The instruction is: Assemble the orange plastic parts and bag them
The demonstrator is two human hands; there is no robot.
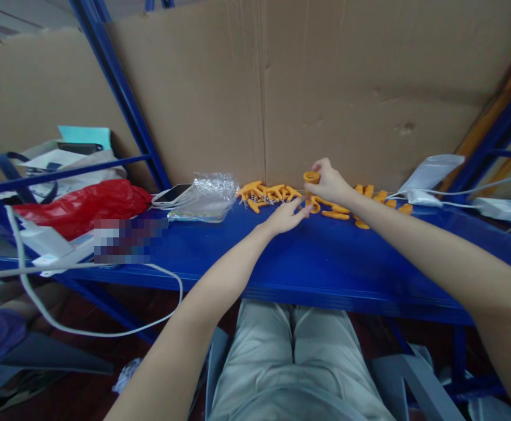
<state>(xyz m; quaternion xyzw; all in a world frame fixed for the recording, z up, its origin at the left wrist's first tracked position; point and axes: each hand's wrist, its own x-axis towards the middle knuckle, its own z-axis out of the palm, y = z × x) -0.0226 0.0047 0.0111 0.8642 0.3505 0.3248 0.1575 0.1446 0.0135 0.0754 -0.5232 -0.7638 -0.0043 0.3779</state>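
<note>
My right hand (331,182) is closed on an orange plastic part with a round, cup-like top (311,176), held upright just above the blue table. Lower and to the left, my left hand (285,217) has its fingers stretched apart. Its fingertips are close to an orange ring-shaped piece (315,206); whether they touch it I cannot tell. Beyond my left hand lies a pile of orange trigger-like pieces (252,190), with small metal springs (272,202) among them. Several orange pieces (335,215) lie under my right wrist, and more orange pieces (382,196) sit behind my right forearm.
A blue metal table (325,263) backs onto a cardboard wall (325,88). To the left are a clear plastic bag (214,196), a phone (178,192), a red bag (93,204) and a white cable (102,333). At right lies a white plastic pouch (433,175) with cables.
</note>
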